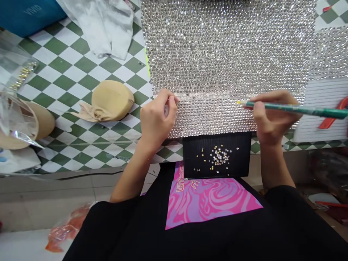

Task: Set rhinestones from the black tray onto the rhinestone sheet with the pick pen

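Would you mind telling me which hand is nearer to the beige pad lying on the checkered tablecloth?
Left. The left hand rests on the rhinestone sheet's edge, just right of the beige pad. The right hand, holding the green pencil, is far across the sheet.

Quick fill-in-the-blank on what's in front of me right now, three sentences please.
1. The right hand holds a ____ pencil-like tool over the rhinestone sheet.
2. Loose rhinestones lie on a ____ tray below the sheet.
3. The left hand rests on the sheet's ____ edge.

Missing words: green; black; left
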Demonstrator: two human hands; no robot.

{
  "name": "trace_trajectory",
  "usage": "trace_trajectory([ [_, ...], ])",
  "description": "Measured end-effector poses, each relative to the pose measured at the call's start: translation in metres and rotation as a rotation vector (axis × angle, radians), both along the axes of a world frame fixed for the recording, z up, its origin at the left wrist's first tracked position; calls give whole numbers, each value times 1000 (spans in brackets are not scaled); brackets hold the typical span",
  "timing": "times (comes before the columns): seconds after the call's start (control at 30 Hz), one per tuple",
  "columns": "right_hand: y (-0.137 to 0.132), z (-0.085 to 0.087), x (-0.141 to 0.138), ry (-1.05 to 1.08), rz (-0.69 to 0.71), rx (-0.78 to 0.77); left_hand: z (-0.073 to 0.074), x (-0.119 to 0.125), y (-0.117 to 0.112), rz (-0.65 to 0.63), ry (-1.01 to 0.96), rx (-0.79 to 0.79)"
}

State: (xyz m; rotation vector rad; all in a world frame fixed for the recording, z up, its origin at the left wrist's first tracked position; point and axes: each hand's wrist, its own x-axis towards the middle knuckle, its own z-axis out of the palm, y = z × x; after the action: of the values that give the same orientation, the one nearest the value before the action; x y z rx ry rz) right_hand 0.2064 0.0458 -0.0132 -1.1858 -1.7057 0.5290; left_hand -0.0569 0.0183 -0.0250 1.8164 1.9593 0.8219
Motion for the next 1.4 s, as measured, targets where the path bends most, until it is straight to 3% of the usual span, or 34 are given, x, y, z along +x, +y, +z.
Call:
trace_trajectory([
  [0.17,21,-7,-6,-152,31,38,0,0,0,4,-17,11],
  [0.37,22,-15,-5,-235,17,20,3,1,-1,3,-17,-9],
  [0.67,22,-9,-6,-264,14,60,2,0,-1,0,-8,-1],
  [0.8,0,2,0,-158,65,74,3,1,-1,1,-11,-23],
  [0.97,-49,11,3,-183,357,-35,2,0,-1,-5,-3,-16],
  [1.03,-63,9,2,-196,413,-18,2,0,-1,-10,-4,-12],
  [1.4,-84,-8,-3,-200,378,-53,-2,0,0,-9,-17,28],
])
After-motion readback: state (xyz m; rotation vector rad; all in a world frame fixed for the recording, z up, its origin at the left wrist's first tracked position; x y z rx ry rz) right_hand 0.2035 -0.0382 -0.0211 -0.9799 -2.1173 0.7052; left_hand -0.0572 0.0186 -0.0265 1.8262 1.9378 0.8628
